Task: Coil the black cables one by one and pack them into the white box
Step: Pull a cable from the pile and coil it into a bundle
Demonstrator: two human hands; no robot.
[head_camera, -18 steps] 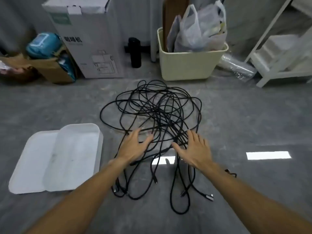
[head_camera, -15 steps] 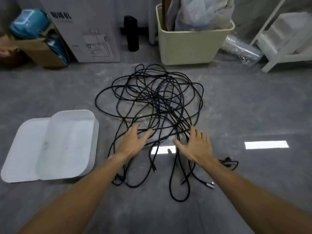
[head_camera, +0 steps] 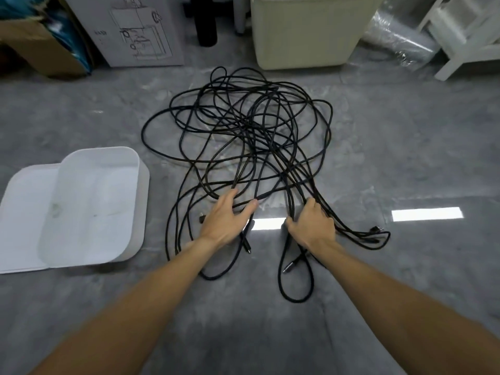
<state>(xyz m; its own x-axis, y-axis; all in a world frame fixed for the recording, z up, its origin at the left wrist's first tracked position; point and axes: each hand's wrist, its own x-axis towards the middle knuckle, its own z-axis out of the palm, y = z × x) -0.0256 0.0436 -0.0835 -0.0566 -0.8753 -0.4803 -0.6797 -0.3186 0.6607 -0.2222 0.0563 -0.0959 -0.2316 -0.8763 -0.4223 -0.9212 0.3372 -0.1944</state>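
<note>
Nearest the person, a few loose cable ends (head_camera: 290, 265) with small metal plugs trailed over the grey floor (head_camera: 405, 163). Just beyond them both hands lay on the near edge of the black cables (head_camera: 243, 125). The left hand (head_camera: 226, 220) rested flat, fingers spread and relaxed across several strands, gripping nothing. The right hand (head_camera: 311, 226) had its fingers curled round a small bundle of strands, a closed grip on that part of the tangle.

The cables looked light, limp and springy, many lengths looped through each other, so a pull on the middle would likely drag the whole heap. A plug end seemed the better place to take hold, since one lead could then be drawn free and wound.

To the left, near but apart from the tangle, sat the white box (head_camera: 140, 185), open and holding no cable. Farther off stood a cream bin (head_camera: 305, 36) and a cardboard carton (head_camera: 135, 31).
</note>
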